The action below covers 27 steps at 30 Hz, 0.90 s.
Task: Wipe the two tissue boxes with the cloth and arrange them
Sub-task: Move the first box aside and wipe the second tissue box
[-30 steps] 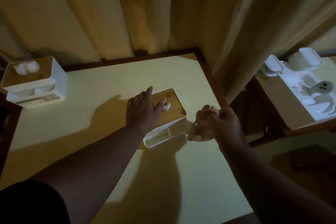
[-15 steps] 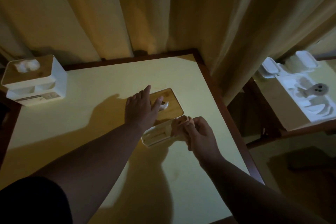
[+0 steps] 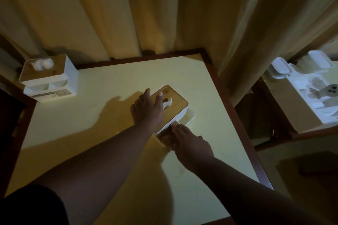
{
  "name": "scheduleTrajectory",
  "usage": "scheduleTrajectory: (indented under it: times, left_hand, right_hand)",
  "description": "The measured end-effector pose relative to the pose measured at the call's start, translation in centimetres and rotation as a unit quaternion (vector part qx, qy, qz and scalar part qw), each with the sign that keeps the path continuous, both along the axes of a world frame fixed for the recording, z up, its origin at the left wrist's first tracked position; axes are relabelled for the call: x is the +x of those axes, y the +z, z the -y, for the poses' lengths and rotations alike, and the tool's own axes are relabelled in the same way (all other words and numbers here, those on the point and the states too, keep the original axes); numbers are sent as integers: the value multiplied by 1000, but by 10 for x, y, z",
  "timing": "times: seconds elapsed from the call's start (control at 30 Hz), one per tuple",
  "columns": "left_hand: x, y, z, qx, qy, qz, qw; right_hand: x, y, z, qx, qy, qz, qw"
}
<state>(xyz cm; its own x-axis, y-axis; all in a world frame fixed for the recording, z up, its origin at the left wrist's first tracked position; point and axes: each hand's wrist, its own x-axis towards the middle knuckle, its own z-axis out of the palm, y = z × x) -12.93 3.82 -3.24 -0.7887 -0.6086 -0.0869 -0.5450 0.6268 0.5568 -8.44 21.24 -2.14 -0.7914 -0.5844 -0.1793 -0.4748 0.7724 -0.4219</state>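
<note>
Two tissue boxes on tabletop (image 3: pixel 113 86): near box (image 3: pixel 175 104) at centre, far box (image 3: pixel 47 76) at 10 o'clock. Near box, prob. light and slippery, is steadied under flat left hand (image 3: pixel 146 109); cloth (image 3: pixel 167 136) is pinched by right hand (image 3: pixel 190 142) against its front.

The tissue box (image 3: pixel 171 101) under the left grip (image 3: pixel 147 110) has a smooth wooden lid and white plastic walls; the bench (image 3: pixel 109 86) is matt.

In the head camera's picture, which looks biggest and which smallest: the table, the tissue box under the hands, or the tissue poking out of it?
1. Table, by far.
2. Tissue box under the hands.
3. Tissue poking out.
</note>
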Motion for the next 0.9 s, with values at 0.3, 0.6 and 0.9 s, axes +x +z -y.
scheduleTrajectory:
  times: [0.3,0.6,0.9]
  left_hand:
    - [5,0,11,-86,-71,37,993]
    - [8,-4,9,-102,-70,25,992]
    - [7,-8,11,-111,-72,26,991]
  right_hand:
    - [-16,4,-5,94,24,-74,993]
    - [-16,4,3,-38,-8,12,999]
    - [-5,7,13,-115,-117,94,982]
